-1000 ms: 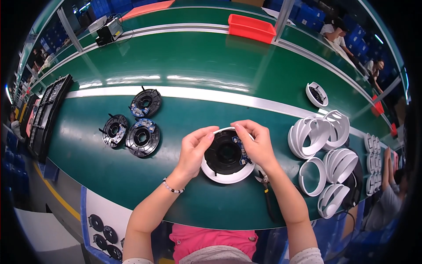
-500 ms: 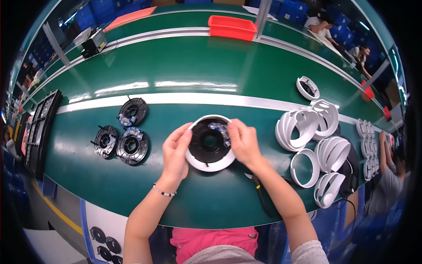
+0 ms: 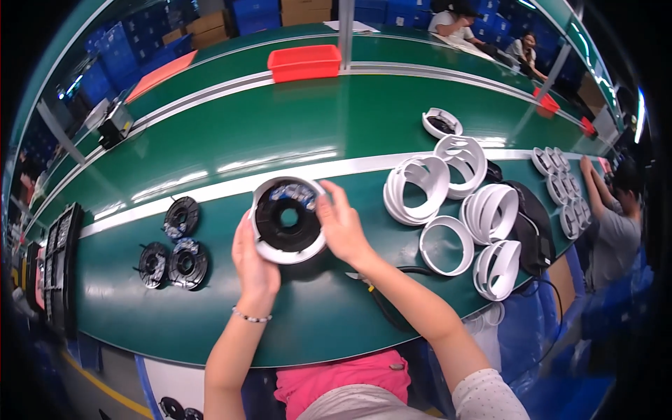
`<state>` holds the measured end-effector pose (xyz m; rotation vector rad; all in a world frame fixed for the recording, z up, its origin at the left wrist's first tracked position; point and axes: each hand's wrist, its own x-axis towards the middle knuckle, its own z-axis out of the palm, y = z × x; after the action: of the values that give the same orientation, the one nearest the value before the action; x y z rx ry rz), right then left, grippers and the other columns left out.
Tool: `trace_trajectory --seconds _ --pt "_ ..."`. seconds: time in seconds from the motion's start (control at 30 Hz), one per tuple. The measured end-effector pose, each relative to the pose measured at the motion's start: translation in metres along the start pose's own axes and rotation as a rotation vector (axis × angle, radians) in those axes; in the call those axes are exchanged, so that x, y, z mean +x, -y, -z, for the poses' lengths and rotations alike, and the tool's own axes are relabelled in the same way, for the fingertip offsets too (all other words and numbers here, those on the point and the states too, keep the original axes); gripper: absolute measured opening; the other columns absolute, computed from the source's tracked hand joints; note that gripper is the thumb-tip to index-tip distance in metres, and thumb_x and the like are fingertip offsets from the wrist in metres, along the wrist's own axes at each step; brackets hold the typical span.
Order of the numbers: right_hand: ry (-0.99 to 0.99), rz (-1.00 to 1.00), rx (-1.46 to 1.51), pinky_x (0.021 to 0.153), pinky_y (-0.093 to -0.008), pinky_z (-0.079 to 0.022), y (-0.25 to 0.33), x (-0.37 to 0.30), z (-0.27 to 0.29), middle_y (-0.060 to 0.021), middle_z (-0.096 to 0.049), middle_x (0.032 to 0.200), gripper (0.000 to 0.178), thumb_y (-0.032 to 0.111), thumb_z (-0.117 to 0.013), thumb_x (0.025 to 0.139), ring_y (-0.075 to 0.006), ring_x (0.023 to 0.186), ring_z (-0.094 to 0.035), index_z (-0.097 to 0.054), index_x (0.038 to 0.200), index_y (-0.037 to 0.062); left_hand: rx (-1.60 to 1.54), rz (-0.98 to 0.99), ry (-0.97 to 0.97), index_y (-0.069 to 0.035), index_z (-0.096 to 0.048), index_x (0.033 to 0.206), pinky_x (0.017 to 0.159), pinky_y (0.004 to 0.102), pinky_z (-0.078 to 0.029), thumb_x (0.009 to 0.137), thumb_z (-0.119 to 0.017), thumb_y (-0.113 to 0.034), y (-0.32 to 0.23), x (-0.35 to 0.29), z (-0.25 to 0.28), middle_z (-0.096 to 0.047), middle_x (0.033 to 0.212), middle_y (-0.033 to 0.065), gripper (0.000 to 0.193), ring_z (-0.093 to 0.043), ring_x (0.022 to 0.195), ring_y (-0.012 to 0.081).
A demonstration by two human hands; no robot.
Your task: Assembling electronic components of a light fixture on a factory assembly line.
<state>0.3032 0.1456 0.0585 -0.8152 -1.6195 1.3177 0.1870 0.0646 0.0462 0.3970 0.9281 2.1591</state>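
Both my hands hold a white ring-shaped housing (image 3: 283, 257) over the near part of the green bench. Inside the ring sits a black disc (image 3: 269, 227) with a round hole at its centre and a blue circuit board (image 3: 297, 194) along its upper edge. My left hand (image 3: 255, 262) wraps the ring's left side, fingers partly hidden beneath it. On the right side, my right hand (image 3: 341, 225) grips the rim with the thumb close to the board. Cutting pliers (image 3: 378, 299) with black and yellow handles lie beside my right forearm.
Several black discs with circuit boards (image 3: 187, 262) lie to the left, near a black rack (image 3: 59, 269). Stacked white rings (image 3: 448, 245) and a black bag (image 3: 533, 231) stand right. One filled ring (image 3: 442, 123) and a red bin (image 3: 304, 64) are farther back. A co-worker (image 3: 616, 224) sits at right.
The view has swung to the right, so the bench things appear farther left. The housing has turned in my hands, bringing the circuit board from its upper right to the top.
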Motion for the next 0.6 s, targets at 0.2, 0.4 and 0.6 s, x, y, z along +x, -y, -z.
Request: trace_trajectory --seconds 0.2,0.4,0.6 --pt "-0.165 0.245 0.090 0.060 -0.0248 -0.035 -0.009 0.005 0.012 -0.0020 -0.045 0.063 0.048 0.041 -0.026 0.091 -0.0094 0.059 -0.040 -0.045 0.109 0.0002 0.011 -0.126 0.126 -0.003 -0.033 0.117 0.084 0.0298 -0.043 0.087 -0.046 -0.010 -0.005 -0.034 -0.031 -0.051 0.108 0.0115 0.033 -0.050 0.100 0.0168" --pt "-0.124 0.139 -0.060 0.065 -0.0255 -0.042 -0.006 0.008 0.033 -0.0103 -0.059 0.077 0.050 0.041 -0.034 0.090 -0.0138 0.070 -0.055 -0.040 0.113 -0.0030 0.009 0.018 0.152 -0.003 -0.032 0.118 0.083 0.0290 -0.044 0.087 -0.047 -0.012 -0.005 -0.028 -0.044 -0.052 0.108 0.0114 0.035 -0.051 0.098 0.0157" --pt "-0.044 0.320 -0.556 0.064 -0.0282 -0.050 0.034 -0.054 0.085 -0.0153 -0.058 0.100 0.045 0.013 -0.066 0.070 -0.0215 0.074 -0.061 -0.048 0.109 -0.0008 -0.072 0.493 0.079 0.000 -0.047 0.110 0.092 0.0403 -0.038 0.091 -0.035 -0.028 0.018 0.057 -0.001 -0.052 0.110 0.0119 0.035 -0.050 0.103 0.0222"
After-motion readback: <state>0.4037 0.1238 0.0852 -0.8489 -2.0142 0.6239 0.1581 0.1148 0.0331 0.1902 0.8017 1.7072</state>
